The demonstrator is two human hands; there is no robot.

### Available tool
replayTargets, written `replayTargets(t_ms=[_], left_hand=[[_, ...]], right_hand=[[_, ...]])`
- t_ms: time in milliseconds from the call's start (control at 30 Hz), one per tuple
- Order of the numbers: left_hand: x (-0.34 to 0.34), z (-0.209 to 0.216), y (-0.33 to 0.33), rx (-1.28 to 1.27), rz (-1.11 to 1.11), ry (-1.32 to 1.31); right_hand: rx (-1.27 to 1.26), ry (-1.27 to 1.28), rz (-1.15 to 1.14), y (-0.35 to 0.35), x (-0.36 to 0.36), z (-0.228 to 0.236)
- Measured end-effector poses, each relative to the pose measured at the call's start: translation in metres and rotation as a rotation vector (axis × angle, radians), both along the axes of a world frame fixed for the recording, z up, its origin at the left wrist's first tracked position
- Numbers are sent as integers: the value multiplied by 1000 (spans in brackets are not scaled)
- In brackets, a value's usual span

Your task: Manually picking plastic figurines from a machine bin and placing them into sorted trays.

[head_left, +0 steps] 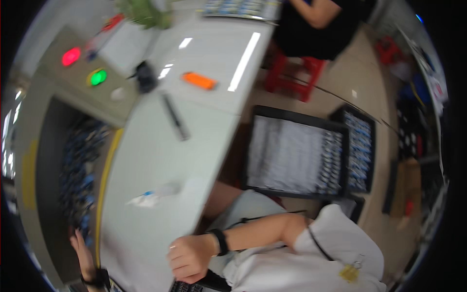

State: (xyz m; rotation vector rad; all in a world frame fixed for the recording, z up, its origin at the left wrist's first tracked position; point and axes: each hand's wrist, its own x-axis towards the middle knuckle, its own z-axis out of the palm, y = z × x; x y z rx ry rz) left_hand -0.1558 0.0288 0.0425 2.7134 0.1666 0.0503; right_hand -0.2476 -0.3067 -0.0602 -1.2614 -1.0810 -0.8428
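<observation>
Parts (80,170), small, blue and dark, lie heaped in the grey bin (44,165), just ahead of the left hand (84,254), the heap's long axis running away from it. That hand is the nearer; its fingers look extended and slightly apart, though blur leaves this uncertain. The right hand (188,259) curls into a fist near the edge of the table (143,160); whether it encloses anything, I cannot tell. No lettering is readable.
</observation>
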Motion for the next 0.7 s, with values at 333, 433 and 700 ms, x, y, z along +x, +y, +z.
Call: replayTargets(t_ms=[333,433,700], left_hand=[[-138,-6,-240,599,-671,314],[-139,-32,-229,552,-664,241],[-134,-36,-236,561,-674,192]], right_hand=[[-20,373,-389,-179,-20,-103],[-351,1056,-795,-280,-73,-185],[-1296,1934,-1179,-408,-280,-306]])
